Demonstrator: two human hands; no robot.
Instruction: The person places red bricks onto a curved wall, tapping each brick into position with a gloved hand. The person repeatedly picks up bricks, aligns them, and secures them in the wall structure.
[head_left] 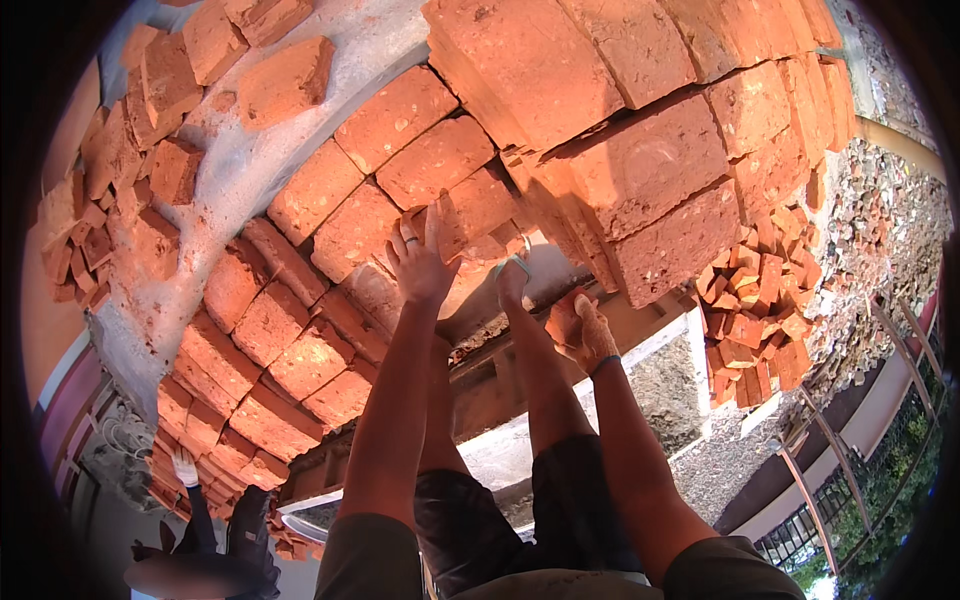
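Observation:
My left hand point(424, 268) is stretched out with its fingers spread, a ring on one finger. It lies over the flat top of the laid red bricks point(350, 232); whether it presses on them or hovers just above, I cannot tell. My right hand point(592, 338) is closed round a reddish brick point(564, 320), whose far side is partly hidden by the fingers. That brick is held low, beside my right leg and below the taller brick stack point(650, 165). My sandalled foot point(513, 275) stands between the two hands.
Loose bricks point(165, 90) lie piled at the far left, beside a grey dusty strip point(250, 170). Broken brick pieces point(755, 320) are heaped at the right, near rubble and a railing point(810, 500). At the lower left a co-worker's white-gloved hand point(185, 467) touches the bricks.

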